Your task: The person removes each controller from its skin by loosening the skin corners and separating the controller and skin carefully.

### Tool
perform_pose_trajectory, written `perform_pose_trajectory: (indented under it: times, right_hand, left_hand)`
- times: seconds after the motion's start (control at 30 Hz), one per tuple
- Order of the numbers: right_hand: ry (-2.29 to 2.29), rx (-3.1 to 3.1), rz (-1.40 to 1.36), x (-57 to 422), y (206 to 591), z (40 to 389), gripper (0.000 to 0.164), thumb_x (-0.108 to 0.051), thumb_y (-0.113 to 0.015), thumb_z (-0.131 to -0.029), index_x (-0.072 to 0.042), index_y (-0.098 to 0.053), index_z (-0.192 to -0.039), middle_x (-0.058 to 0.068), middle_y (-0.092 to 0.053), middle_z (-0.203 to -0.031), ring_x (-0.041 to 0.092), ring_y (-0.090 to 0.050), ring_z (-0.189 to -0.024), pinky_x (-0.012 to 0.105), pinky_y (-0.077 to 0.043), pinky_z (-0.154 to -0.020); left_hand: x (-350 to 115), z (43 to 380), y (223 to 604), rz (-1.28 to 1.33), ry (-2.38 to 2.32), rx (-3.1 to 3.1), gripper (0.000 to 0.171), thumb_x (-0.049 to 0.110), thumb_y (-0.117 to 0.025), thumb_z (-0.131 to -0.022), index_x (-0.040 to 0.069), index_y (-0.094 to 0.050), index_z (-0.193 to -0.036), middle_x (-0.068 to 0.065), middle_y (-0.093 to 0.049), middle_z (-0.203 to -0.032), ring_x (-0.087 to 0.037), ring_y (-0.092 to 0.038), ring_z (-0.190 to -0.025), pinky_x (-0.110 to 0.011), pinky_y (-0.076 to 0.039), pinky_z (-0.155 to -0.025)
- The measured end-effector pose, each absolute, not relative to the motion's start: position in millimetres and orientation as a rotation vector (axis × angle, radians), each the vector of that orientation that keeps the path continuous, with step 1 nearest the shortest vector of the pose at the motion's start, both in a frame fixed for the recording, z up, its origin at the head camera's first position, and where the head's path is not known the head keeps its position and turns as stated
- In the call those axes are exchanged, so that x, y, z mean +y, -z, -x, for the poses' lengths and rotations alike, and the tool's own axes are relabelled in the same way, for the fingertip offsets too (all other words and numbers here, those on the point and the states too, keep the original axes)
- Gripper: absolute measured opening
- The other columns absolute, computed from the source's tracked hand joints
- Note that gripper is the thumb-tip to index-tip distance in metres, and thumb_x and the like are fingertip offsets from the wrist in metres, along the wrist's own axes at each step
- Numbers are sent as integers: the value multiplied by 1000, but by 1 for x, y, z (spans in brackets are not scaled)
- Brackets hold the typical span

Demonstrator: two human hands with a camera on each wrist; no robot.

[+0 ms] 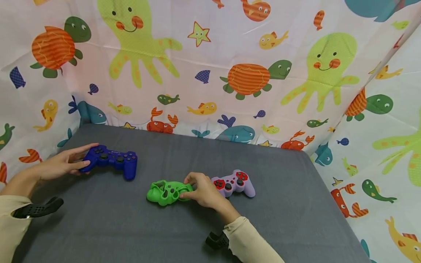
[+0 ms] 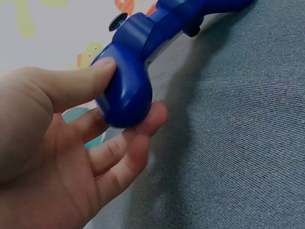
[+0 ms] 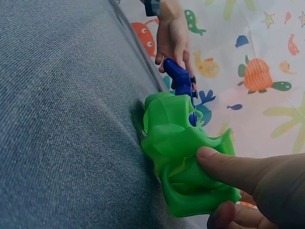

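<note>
At the left of the table, my left hand (image 1: 60, 165) holds a blue game controller (image 1: 115, 160) by its left handle, the thumb on one side and fingers beneath. In the left wrist view that handle (image 2: 126, 93) stands clear of the cloth, with a shadow below. Near the middle, my right hand (image 1: 206, 193) pinches the right end of a soft green silicone controller cover (image 1: 162, 193). The cover looks limp and folded, with openings showing. Just beyond the right hand lies a lilac game controller (image 1: 235, 183) with red button areas, partly hidden by that hand.
Grey cloth (image 1: 296, 219) covers the table. A white curtain (image 1: 204, 54) printed with sea animals hangs behind it and along both sides. Black straps (image 1: 37, 209) circle the wrists over cream sleeves (image 1: 253, 241).
</note>
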State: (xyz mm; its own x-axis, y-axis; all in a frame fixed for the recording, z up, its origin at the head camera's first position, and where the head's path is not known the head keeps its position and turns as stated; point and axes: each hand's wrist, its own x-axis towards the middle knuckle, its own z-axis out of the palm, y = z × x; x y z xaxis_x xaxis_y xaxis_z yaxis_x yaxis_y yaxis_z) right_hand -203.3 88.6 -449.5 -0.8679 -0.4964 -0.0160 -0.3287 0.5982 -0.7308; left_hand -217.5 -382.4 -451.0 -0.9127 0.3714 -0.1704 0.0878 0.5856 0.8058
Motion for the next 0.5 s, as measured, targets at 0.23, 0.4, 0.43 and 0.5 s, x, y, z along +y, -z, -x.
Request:
perform_pose_trajectory:
  times: [0.23,0.4,0.43,0.5]
  right_hand:
    - [1122,2614,680,92,445,204,29,-23,-87,-81,-15,-67,-100,3,-71,-110,18,-68,-98,28,-50,-74]
    - [1125,2616,687,92,447,204,30,-23,-87,-81,-15,-67,-100,3,-72,-108,18,-68,-98,27,-51,-74]
    - [1125,2613,687,91,447,204,30,-23,-87,-80,-15,-67,-100,3,-72,-107,18,-68,-97,26,-50,-73]
    - [1129,2604,685,91,448,203,30,-23,-87,-80,-14,-67,-101,2,-73,-105,17,-68,-96,25,-50,-72]
  left_hand:
    - [-378,223,449,-368,-1146,2595,71,26,-50,-107,16,-9,-164,-43,-13,-159,-70,-24,-137,-71,-46,-94]
    - [-379,224,454,-341,-1138,2674,68,26,-55,-105,7,-20,-161,-45,-24,-154,-69,-31,-134,-70,-47,-94]
    - [-379,223,455,-330,-1139,2684,68,26,-57,-104,6,-22,-160,-46,-25,-153,-69,-32,-134,-70,-47,-94]
    - [-380,222,457,-313,-1144,2700,67,25,-58,-104,2,-25,-158,-46,-26,-152,-68,-35,-133,-70,-47,-94]
